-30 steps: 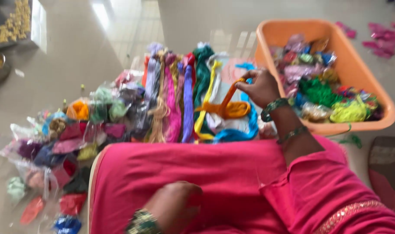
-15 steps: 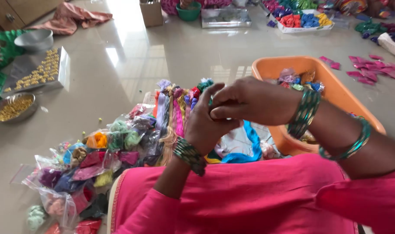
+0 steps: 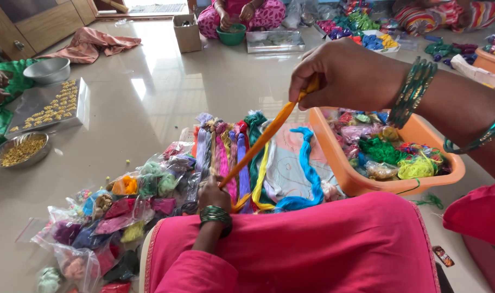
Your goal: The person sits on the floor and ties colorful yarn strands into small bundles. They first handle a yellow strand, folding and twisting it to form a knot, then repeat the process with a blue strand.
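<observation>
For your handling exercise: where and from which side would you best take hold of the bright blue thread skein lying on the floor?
Grip the bright blue thread skein at its upper end, coming from above on the side of the orange plastic tub. That end lies free, while its lower end tucks under the pink cloth.

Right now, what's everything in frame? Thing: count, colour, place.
orange thread skein: one, orange, pulled taut between both hands
thread skeins: many, mixed colours, laid side by side on the floor ahead
blue skein: one, blue, right of the row
orange tub: one, holding mixed threads, on the right
plastic bags: many, clear, with coloured thread, lower left
flat tray: one, metal, yellow bits on it, left
steel bowl: one, behind the tray
shallow dish: one, yellow bits inside, far left
cardboard box: one, brown, back centre
green bowl: one, by a seated person at the back
left hand: low, gripping the skein
right hand: raised, pinching its upper end
</observation>
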